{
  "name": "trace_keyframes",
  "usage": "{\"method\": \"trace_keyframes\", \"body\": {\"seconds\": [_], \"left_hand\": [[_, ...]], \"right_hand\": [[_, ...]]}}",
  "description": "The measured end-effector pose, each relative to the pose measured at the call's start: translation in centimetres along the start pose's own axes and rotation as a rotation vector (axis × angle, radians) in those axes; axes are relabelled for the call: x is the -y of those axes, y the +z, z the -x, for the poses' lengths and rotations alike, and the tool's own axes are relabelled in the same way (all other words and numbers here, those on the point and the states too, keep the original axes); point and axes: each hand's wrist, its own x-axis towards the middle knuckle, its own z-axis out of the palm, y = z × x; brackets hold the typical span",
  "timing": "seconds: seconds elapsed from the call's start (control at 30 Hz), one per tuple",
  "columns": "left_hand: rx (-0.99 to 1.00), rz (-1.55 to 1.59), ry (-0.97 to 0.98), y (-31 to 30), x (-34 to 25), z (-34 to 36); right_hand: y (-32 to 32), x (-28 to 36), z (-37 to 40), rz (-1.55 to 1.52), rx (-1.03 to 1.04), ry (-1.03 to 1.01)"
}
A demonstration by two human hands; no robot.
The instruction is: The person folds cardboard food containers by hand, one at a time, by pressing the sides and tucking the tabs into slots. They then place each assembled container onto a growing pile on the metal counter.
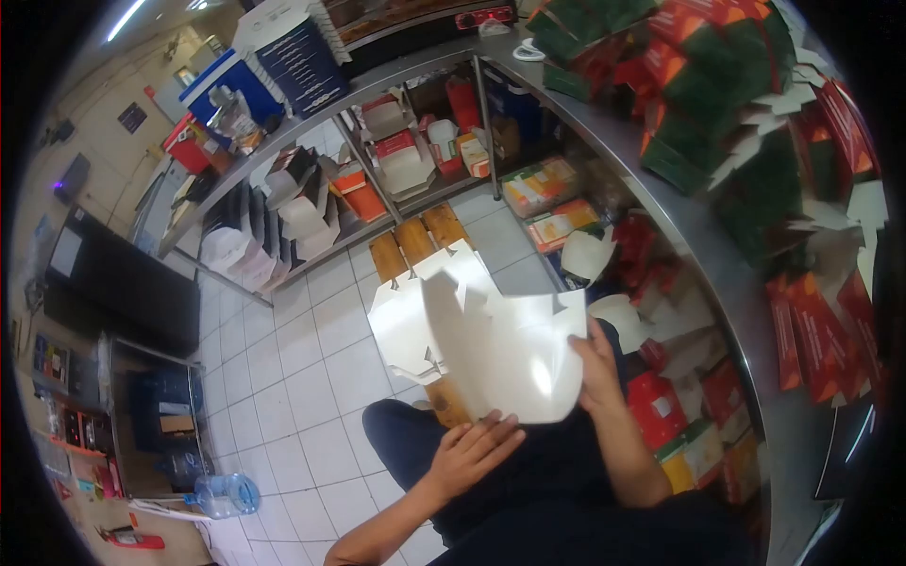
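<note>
A white cardboard sheet (519,363), partly bent up with notched edges, is held over my lap. My right hand (596,366) grips its right edge, thumb on the inner face. At its lower left edge is my left hand (478,450), fingers together and touching the card; whether it grips the card is unclear. Just beyond, more flat white card blanks (401,330) lie on a wooden slatted stool (444,229). The held sheet hides part of them.
A steel counter (661,203) curves along the right, piled with red and green folded boxes (708,85). Shelves under it hold cartons (557,189). A water bottle (226,495) lies on the tiled floor (283,377) at lower left.
</note>
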Motion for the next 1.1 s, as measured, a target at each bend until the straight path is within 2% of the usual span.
{"method": "trace_keyframes", "body": {"seconds": [0.03,0.07,0.1,0.17,0.2,0.27,0.3,0.33,0.37,0.43,0.47,0.5,0.57,0.6,0.63,0.7,0.83,0.9,0.97,1.03,1.1], "left_hand": [[0.114,0.074,-0.082,0.1,-0.9,0.3],[0.209,0.188,-0.036,1.6,-1.6,1.2],[0.295,0.308,0.051,1.6,-2.2,1.0],[0.209,0.524,-0.032,1.3,-4.2,-0.2],[0.211,0.531,-0.025,1.2,-4.5,-0.9],[-0.268,1.239,-0.729,0.5,-4.6,-2.7],[-0.467,1.718,-1.146,-1.8,-3.3,-5.6],[-0.688,2.144,-0.994,-1.8,-1.9,-5.2],[-0.691,2.300,-1.040,-2.2,-0.2,-5.3],[-0.642,2.134,-1.336,-2.1,1.6,-5.3],[-0.713,2.129,-1.360,-1.7,1.4,-6.6],[-0.741,2.064,-1.330,-1.3,1.0,-7.4],[-0.788,1.982,-1.251,0.1,0.2,-8.1],[-0.802,1.969,-1.264,0.4,0.1,-8.4],[-0.825,1.978,-1.277,0.4,0.1,-8.5],[-0.867,1.964,-1.290,0.2,0.0,-8.0],[-0.780,1.896,-1.131,-0.8,-1.5,-8.1],[-0.857,1.897,-1.105,-1.0,-2.9,-8.7],[-0.864,1.861,-1.100,0.0,-4.7,-8.7],[-0.888,1.838,-1.039,0.4,-5.1,-8.7],[-0.819,1.645,-0.944,-0.1,-4.6,-8.5]], "right_hand": [[-0.2,-1.0,-0.8,-0.027,-0.105,-0.127],[-0.5,-1.5,-1.3,-0.048,-0.208,-0.255],[-0.1,-1.4,-1.2,-0.048,-0.217,-0.268],[1.2,-1.0,-0.7,0.287,-0.287,-0.625],[1.9,0.1,0.1,0.541,-0.186,-0.840],[3.3,1.3,2.3,0.665,0.173,-0.855],[3.2,1.3,3.0,0.784,0.384,-0.886],[3.2,1.6,3.0,0.890,0.617,-1.059],[3.5,1.5,3.5,0.896,0.622,-1.054],[4.2,0.8,4.8,0.758,0.759,-0.960],[4.1,0.0,5.3,0.669,0.613,-0.905],[4.3,-0.7,6.0,0.672,0.624,-0.905],[5.2,-1.6,7.5,0.213,0.155,-0.448],[5.9,-0.9,7.9,0.148,0.132,-0.325],[5.7,-0.6,7.5,0.143,0.144,-0.302],[4.6,0.4,6.1,0.537,0.492,-0.697],[3.9,0.9,5.7,0.607,0.565,-0.700],[4.4,-0.1,5.7,0.598,0.530,-0.752],[5.7,-1.2,6.2,0.525,0.288,-0.797],[6.3,-1.6,6.5,0.503,0.271,-0.780],[6.9,-1.3,6.9,0.543,0.258,-0.846]]}}
